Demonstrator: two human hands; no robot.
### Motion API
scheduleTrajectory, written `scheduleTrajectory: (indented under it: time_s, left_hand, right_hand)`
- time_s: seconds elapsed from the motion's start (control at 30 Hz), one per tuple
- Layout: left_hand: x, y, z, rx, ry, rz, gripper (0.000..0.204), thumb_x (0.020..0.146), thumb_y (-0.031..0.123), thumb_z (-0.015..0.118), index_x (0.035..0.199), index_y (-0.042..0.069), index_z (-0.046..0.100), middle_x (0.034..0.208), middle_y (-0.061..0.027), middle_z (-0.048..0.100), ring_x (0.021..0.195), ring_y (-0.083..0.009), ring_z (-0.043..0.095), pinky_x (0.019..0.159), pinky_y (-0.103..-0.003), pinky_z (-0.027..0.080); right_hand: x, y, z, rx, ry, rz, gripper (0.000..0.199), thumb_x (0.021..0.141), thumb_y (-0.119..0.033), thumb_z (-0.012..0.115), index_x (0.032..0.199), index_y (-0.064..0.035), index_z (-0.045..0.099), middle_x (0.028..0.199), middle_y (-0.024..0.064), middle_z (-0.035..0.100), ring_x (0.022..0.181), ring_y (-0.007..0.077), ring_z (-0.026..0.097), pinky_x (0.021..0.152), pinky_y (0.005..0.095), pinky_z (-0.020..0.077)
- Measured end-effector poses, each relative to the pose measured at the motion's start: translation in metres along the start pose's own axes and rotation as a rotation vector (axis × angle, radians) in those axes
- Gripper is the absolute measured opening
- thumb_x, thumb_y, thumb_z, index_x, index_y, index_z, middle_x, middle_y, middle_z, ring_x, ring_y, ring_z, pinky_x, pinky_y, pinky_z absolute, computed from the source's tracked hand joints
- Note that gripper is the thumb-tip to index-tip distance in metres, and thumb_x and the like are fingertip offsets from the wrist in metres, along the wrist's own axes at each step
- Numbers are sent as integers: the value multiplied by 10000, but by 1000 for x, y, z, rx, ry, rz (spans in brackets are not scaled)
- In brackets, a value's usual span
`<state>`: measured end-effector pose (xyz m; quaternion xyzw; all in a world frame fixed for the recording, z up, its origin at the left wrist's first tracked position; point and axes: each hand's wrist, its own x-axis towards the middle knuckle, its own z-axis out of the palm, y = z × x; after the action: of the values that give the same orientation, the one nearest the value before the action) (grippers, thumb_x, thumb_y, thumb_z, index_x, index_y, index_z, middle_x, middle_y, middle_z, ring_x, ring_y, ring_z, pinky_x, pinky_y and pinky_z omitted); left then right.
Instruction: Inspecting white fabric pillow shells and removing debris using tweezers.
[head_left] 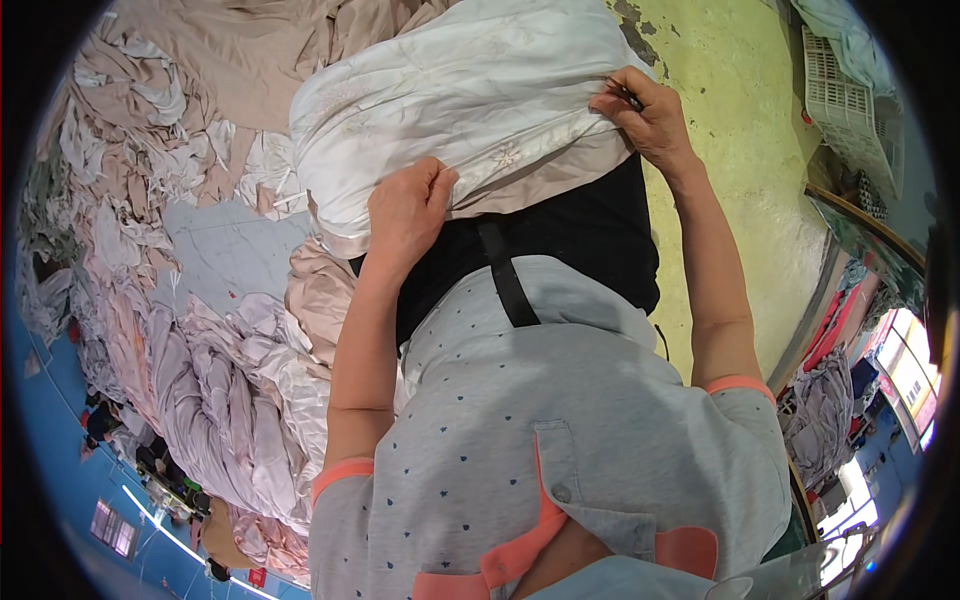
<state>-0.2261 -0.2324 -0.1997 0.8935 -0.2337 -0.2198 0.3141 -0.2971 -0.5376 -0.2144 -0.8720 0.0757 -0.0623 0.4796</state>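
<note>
A white, faintly embroidered cloth (450,100) lies bunched across my lap, over my black trousers (600,235). Its near edge shows a strip of beige fabric (565,178) beneath and a small stitched flower motif. My left hand (408,210) is closed, gripping this near edge between thumb and fingers at the left. Farther up and to the right, my right hand (648,115) pinches the same edge. A small dark, ring-like object (627,96) shows among the right fingers; its kind is too small to make out.
Heaps of beige cloth (220,50) and pale lilac cloth (215,385) spread along the left, with tiled floor (235,245) between them. On the right lies a worn yellow-green surface (740,130). A white plastic crate (850,105) with cloth on it stands at the far right.
</note>
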Motion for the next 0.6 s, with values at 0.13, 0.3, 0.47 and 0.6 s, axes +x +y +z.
scheduleTrajectory:
  time_s: [0.13,0.3,0.47,0.6]
  left_hand:
    - [0,1,-1,-20,-20,-24,249,894,247,580,800,16,601,586,-128,535,519,-234,499,536,-347,398]
    - [1,6,-5,-60,-22,-52,249,873,250,583,764,29,619,637,-150,598,613,-341,585,583,-411,435]
    - [0,2,-5,-98,-31,-62,237,870,249,583,789,32,633,635,-144,598,601,-319,585,584,-389,436]
    - [-2,-3,-1,-172,-3,-52,208,883,170,608,787,-13,583,567,-11,433,549,-86,379,512,-266,340]
  right_hand:
    - [1,0,1,15,7,15,193,809,-151,720,857,-22,584,726,75,639,622,148,576,609,251,466]
    - [-2,0,6,35,82,-30,153,831,-91,693,826,-20,557,663,-5,519,627,66,458,594,215,399]
    - [-8,3,0,34,106,7,135,819,-75,698,835,-21,575,683,-5,519,641,65,455,600,211,395]
    - [-24,1,-4,-47,360,-119,125,787,-29,708,865,-16,611,766,5,562,678,67,489,609,206,394]
